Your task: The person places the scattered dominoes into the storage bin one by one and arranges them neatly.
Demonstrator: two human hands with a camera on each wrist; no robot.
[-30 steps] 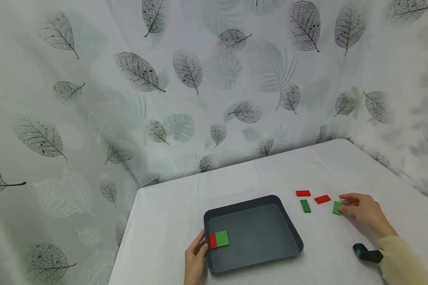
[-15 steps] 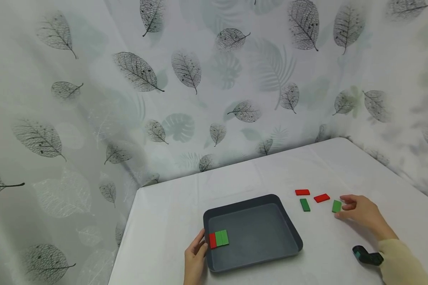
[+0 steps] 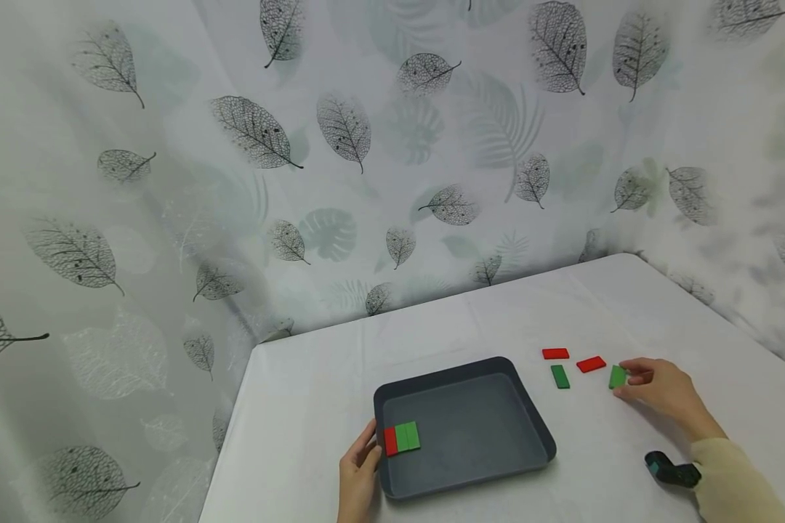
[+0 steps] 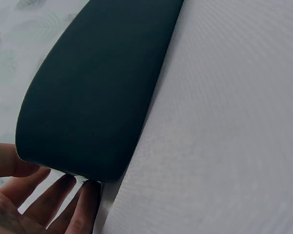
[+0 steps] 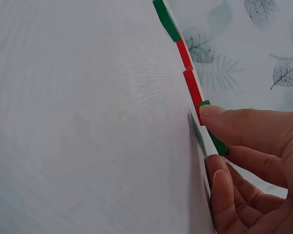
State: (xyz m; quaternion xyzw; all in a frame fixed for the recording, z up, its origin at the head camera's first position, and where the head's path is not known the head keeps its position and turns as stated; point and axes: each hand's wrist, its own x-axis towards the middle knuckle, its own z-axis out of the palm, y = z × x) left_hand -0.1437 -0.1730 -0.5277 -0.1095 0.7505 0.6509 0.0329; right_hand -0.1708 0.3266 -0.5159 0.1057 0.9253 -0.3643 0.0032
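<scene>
1. Right of frame, and the right hand (image 3: 661, 385) has its block: thumb and forefinger pinch a green block (image 3: 618, 377) by its edges, the gap between the fingertips no wider than the block itself.
2. The block looks tilted; whether it is wholly off the table (image 3: 314, 407), I can't tell.
3. Just to its left lie a red block (image 3: 591, 364), a darker green block (image 3: 560, 377) and another red block (image 3: 555, 354), all loose.
4. Lower centre, the tray (image 3: 484, 428)! Along its left wall sit three blocks side by side: a red end block (image 3: 390, 441), then two light green blocks (image 3: 402, 438).
5. Lower centre-left, the left hand (image 3: 357, 476) has its fingertips against the tray's outer left wall; a real grip or just a steadying touch, I can't tell.
6. So the step in hand, as I read it: picking up one block while the tray is steadied.
7. The next move seems to call for a firm pinch, a clean lift past the neighbouring red block, and a leftward carry to the tray's bare floor beside the row.
</scene>
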